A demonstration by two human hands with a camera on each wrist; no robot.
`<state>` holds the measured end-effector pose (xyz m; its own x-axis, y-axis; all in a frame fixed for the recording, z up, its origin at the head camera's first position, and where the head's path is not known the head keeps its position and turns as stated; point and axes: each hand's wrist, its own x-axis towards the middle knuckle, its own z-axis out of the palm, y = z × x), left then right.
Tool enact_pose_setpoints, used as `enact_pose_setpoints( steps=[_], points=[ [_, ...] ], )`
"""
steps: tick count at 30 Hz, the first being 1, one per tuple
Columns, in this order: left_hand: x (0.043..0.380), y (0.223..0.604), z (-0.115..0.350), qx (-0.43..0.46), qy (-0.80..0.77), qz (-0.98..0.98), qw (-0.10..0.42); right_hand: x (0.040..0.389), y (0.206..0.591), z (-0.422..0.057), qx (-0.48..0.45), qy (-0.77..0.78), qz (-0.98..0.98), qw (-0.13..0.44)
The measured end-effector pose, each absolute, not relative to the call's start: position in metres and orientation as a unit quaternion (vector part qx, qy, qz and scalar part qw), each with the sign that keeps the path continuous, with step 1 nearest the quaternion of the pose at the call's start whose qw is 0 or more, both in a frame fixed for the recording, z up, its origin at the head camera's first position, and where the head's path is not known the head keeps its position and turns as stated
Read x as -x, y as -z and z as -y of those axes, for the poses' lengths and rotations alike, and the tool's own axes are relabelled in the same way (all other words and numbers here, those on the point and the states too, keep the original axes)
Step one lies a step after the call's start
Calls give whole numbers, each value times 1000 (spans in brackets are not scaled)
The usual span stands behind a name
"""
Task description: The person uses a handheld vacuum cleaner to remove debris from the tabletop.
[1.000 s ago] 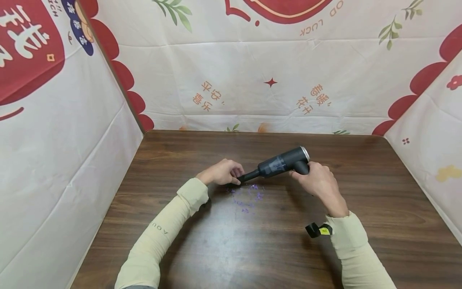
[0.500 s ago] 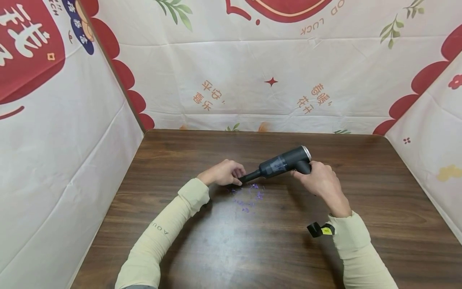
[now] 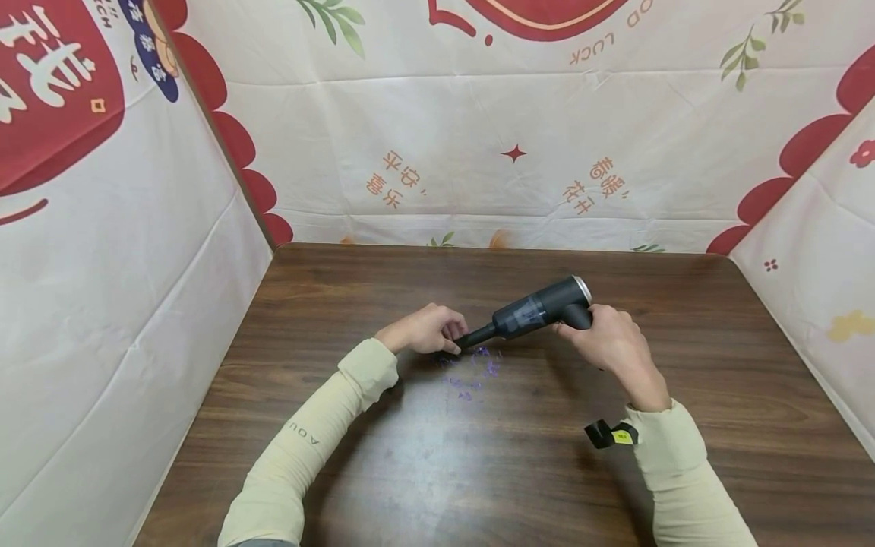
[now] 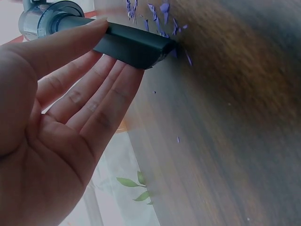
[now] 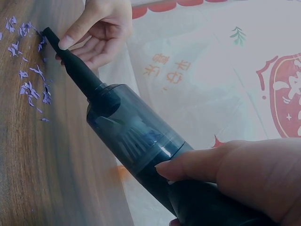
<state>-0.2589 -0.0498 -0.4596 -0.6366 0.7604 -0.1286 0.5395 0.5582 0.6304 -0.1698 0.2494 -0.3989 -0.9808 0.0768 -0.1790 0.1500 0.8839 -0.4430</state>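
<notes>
A black handheld vacuum cleaner (image 3: 540,308) with a clear dust cup slants over the wooden table. My right hand (image 3: 611,342) grips its handle, the thumb lying along the body in the right wrist view. My left hand (image 3: 427,328) pinches the narrow nozzle (image 4: 136,44) between thumb and fingertips. The nozzle's slanted mouth is down near the tabletop, beside purple paper scraps (image 3: 472,372). In the right wrist view these scraps (image 5: 29,87) lie scattered in a loose ring. Something pale shows inside the dust cup (image 5: 134,136), probably its filter.
The brown wooden table (image 3: 437,471) reaches to a white printed cloth (image 3: 451,121) at the back, with more cloth along both sides. A few tiny purple bits (image 4: 178,139) lie apart from the main scraps.
The vacuum and both hands have shifted slightly to the right. Scraps near the nozzle at the ring's left side look fewer than a second ago.
</notes>
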Motion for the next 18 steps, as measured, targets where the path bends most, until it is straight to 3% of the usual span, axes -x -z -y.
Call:
enact_pose_setpoints(
  steps=[18],
  points=[
    [255,462,56,-376,-276,-860,206,168,400,-245,-55,239,-966,82]
  ],
)
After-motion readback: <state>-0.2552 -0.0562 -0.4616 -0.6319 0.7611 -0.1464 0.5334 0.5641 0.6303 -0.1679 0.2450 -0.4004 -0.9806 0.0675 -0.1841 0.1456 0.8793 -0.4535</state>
